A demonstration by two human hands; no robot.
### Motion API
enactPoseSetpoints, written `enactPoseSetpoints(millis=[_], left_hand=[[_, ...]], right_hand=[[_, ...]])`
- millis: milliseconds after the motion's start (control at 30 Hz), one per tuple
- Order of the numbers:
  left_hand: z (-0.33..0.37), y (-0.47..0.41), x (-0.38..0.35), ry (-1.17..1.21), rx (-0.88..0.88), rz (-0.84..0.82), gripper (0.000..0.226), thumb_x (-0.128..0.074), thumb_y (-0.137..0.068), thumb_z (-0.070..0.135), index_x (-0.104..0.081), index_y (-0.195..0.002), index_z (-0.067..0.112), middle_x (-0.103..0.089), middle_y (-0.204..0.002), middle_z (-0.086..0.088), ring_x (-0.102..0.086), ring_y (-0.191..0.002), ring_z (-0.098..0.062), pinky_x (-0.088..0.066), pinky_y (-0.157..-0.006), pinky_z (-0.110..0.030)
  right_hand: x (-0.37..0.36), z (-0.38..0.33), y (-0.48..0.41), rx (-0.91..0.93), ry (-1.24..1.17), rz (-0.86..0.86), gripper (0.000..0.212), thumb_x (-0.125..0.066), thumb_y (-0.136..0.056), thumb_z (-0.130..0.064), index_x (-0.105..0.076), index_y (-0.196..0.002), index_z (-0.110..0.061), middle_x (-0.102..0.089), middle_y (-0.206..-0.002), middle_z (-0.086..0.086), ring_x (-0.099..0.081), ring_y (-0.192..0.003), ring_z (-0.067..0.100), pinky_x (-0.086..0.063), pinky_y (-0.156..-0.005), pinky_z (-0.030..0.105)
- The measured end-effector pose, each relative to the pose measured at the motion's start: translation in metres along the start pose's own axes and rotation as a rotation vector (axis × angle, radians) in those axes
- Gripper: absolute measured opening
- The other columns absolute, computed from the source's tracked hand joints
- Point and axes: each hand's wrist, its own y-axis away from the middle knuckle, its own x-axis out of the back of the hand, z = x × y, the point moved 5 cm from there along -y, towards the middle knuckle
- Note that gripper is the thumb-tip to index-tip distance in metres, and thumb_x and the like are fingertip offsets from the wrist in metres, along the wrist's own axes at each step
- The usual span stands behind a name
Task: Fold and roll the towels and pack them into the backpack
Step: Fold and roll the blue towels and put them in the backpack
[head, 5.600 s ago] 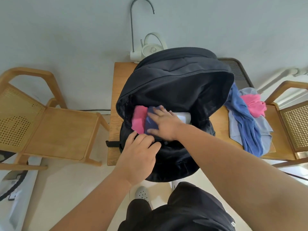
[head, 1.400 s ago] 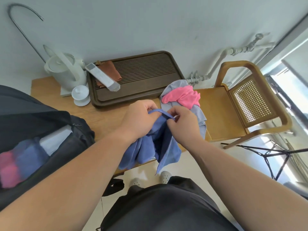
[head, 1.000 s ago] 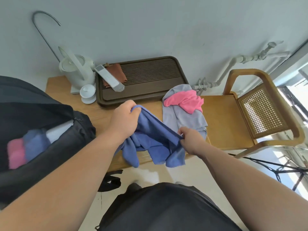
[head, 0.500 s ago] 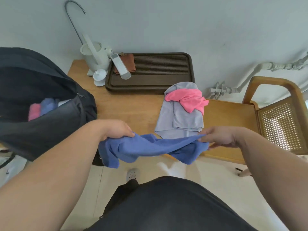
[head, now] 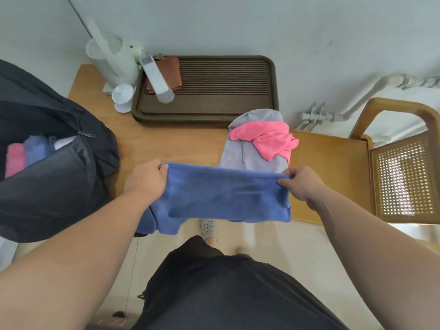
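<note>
The left hand (head: 145,179) and the right hand (head: 300,184) each pinch one upper corner of a blue towel (head: 226,194). Fingers and thumb of both hands are curled onto the cloth. The towel is stretched flat between the hands, with its top edge taut. Its lower part hangs in front of the near edge of the table (head: 171,144) and is bunched below the left hand.

Just beyond the right hand, a grey towel (head: 240,154) lies on the table with a pink towel (head: 266,139) crumpled on top of it. The blue towel hides the near edge of the grey towel.

To the left of the left hand stands the black backpack (head: 59,186), with its main compartment open. Three rolled towels (head: 35,150) sit side by side inside it: pink, blue, white.

Beyond both hands, against the wall, a brown slatted tray (head: 204,119) holds a brown cloth (head: 170,70) and a white bar-shaped object (head: 157,79). A white kettle (head: 112,60) stands beyond the left hand, just beside the tray. A wooden chair (head: 333,172) with a cane back stands to the right of the right hand.
</note>
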Motion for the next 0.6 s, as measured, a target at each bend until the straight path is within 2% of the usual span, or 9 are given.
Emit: enactPoseSetpoints(millis=[233, 367, 500, 600], left_hand=[[0.03, -0.069, -0.007, 0.099, -0.06, 0.019, 0.038, -0.04, -0.104, 0.035, -0.04, -0.071, 0.015, -0.052, -0.069, -0.008, -0.048, -0.068, -0.032, -0.032, -0.059, -0.038], [0.051, -0.113, -0.002, 0.062, -0.132, 0.024, 0.037, -0.039, -0.104, 0.036, -0.042, -0.075, 0.014, -0.049, -0.072, -0.006, -0.047, -0.071, -0.034, -0.035, -0.062, -0.039], [0.061, -0.152, 0.001, 0.003, -0.23, 0.014, 0.037, -0.041, -0.103, 0.036, -0.039, -0.072, 0.016, -0.051, -0.073, -0.007, -0.046, -0.07, -0.035, -0.034, -0.06, -0.038], [0.068, -0.171, 0.0, -0.065, -0.276, -0.03, 0.036, -0.043, -0.103, 0.036, -0.043, -0.074, 0.014, -0.055, -0.074, -0.009, -0.049, -0.07, -0.035, -0.035, -0.058, -0.037]], right_hand=[[0.016, -0.018, -0.04, -0.081, -0.165, 0.148, 0.018, -0.057, -0.093, -0.007, -0.067, -0.08, -0.014, -0.059, -0.075, 0.004, -0.048, -0.067, 0.018, -0.036, -0.059, 0.029], [0.027, -0.037, -0.069, -0.134, -0.207, 0.219, 0.019, -0.054, -0.094, -0.007, -0.071, -0.087, -0.013, -0.062, -0.075, 0.002, -0.052, -0.067, 0.018, -0.04, -0.059, 0.028], [0.029, -0.056, -0.092, -0.17, -0.208, 0.215, 0.027, -0.05, -0.094, -0.005, -0.069, -0.08, -0.018, -0.059, -0.068, -0.003, -0.048, -0.06, 0.013, -0.037, -0.052, 0.024], [0.033, -0.067, -0.109, -0.168, -0.186, 0.233, 0.027, -0.05, -0.093, -0.007, -0.067, -0.078, -0.021, -0.061, -0.071, -0.003, -0.051, -0.065, 0.015, -0.041, -0.057, 0.027]])
